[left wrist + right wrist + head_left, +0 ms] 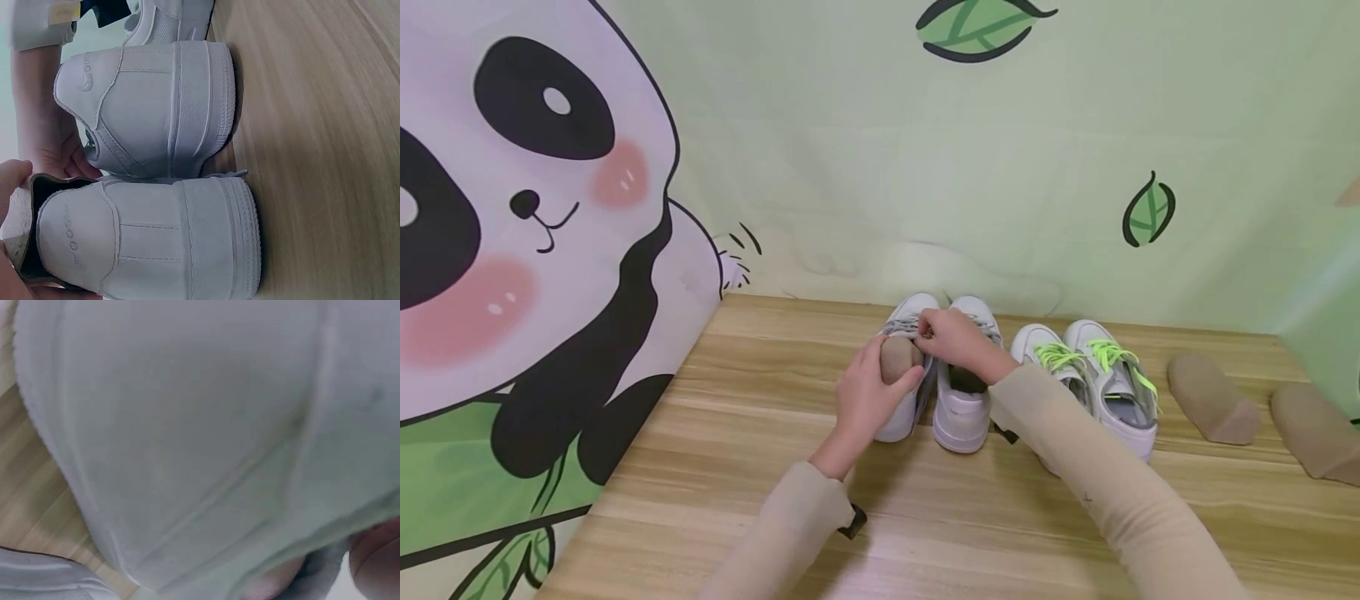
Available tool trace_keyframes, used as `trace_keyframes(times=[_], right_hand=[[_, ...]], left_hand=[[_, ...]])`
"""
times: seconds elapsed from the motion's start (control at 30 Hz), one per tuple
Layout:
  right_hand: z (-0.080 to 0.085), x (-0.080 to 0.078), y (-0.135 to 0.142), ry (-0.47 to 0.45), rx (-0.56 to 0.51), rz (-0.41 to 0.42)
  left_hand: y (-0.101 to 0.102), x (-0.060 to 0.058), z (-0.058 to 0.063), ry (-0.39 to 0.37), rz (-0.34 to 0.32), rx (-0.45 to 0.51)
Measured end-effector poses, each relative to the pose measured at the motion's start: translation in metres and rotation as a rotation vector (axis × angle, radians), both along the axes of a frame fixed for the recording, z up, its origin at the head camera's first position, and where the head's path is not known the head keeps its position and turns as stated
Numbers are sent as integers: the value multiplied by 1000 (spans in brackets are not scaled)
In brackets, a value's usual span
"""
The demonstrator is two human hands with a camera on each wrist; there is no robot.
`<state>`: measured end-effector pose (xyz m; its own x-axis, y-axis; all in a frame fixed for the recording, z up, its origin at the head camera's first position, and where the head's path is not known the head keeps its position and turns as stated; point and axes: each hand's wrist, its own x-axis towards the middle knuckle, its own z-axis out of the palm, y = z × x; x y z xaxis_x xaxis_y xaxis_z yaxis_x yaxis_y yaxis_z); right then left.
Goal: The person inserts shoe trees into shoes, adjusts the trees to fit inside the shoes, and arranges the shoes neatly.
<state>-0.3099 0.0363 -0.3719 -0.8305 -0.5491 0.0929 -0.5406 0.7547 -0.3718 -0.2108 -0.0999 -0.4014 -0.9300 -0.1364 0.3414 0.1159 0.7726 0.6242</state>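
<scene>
A white sneaker [895, 428] with grey laces stands at the left of a matching white sneaker [962, 417], both heels toward me. My left hand [867, 392] curls its thumb and fingers round a brown shoe insert [898, 360] at the left sneaker's opening. In the left wrist view, the insert [17, 225] sits partly inside behind the heel. My right hand [958, 337] reaches over the other shoe, its curled fingers pinching the left sneaker near the laces. The right wrist view has a sneaker side [187, 437] close up, with fingertips [275, 581] partly hidden behind its collar.
Another pair of white sneakers [1123, 437] with neon green laces stands to the right, partly behind my right sleeve. Two brown shoe inserts [1213, 398] lie farther right on the wooden surface [700, 467]. Behind rises a green wall cloth [850, 167] printed with a panda.
</scene>
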Motion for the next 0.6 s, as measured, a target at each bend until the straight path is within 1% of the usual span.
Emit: trace_keyframes(times=[0.1,0.23,0.4,0.6], right_hand=[[3,-1,-2,-42,43,-23],[6,-1,-4,-69,73,4],[7,-1,-3,-62,89,51],[6,-2,-1,-44,82,93]], left_hand=[[0,1,0,8,0,-9],[0,1,0,43,-6,-20],[-3,1,0,64,-25,-24],[-7,-1,-1,64,-48,-23]])
